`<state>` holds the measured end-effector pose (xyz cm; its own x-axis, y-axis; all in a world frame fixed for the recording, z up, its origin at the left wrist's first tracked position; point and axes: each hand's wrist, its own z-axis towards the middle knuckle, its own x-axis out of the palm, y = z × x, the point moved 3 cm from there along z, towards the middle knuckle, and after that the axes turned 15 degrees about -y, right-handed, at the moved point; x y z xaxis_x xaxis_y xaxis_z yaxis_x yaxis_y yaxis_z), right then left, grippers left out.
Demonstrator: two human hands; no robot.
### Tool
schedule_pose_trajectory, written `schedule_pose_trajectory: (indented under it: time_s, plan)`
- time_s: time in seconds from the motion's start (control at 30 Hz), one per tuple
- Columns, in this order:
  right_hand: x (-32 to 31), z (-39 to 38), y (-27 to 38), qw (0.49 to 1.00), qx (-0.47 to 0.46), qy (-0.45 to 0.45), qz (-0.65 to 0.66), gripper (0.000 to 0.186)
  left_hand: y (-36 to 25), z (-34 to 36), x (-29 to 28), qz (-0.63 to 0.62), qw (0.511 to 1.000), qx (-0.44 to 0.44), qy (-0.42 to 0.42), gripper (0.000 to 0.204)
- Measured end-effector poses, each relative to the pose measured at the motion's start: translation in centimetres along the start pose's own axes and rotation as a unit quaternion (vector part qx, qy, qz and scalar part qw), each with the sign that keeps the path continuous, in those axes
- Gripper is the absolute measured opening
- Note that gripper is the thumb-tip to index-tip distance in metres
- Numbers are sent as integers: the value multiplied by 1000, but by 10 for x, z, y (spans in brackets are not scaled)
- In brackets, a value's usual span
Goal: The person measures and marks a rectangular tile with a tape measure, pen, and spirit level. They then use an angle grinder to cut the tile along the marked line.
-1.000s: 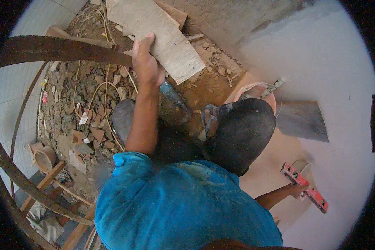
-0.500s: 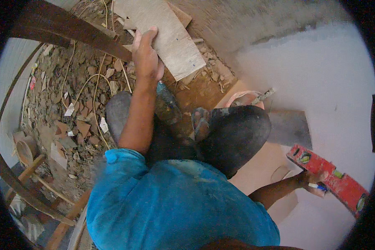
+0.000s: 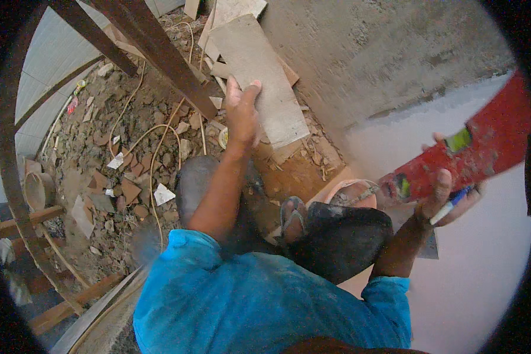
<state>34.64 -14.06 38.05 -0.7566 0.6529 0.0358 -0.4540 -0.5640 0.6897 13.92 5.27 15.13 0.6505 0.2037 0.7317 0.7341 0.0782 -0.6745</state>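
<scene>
My left hand (image 3: 242, 115) is at the left edge of a long, pale beige tile (image 3: 265, 76). Its thumb lies over the tile's face and the other fingers are partly hidden at the edge. On the right, my right hand (image 3: 445, 197) grips a red spirit level (image 3: 460, 159), smeared with grey, its vials green-yellow. A marker pen with a blue cap (image 3: 459, 197) sits between the same hand's fingers. The level is tilted, its lower end close to a pale orange bucket (image 3: 354, 197) that has a mortar-crusted tool across it.
Broken tile pieces (image 3: 130, 189) and rubble cover the ground at left, crossed by a pale hose or cable (image 3: 154, 171). Dark posts (image 3: 159, 53) slant in from upper left. A rough grey wall (image 3: 383, 53) borders the upper right. A grey slab (image 3: 429, 242) lies beyond my right knee.
My right hand has raised the spirit level up and toward the middle from the lower right, changing its slant. My left hand stays at the tile's edge while the whole view shifts.
</scene>
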Motion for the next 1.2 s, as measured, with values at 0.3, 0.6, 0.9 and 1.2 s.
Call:
schedule_pose_trajectory:
  time_s: [0.3, 0.6, 0.9, 1.2]
  plan:
    - [-2, -58, -57, 967, 102, 82, -219, 65, 4, -10, 14, 27, 999, -26, 8, 63]
    - [48, -121, -73, 958, 149, 157, -189, 55, 13, -36, 9, -83, 987, -137, 17, 82]
    - [59, -124, -76, 966, 61, 151, -200, 59, -4, -44, 11, 24, 996, -81, -16, 45]
    - [27, -152, -67, 927, 61, 201, -310, 79, -31, -20, 4, -31, 997, -19, -66, 46]
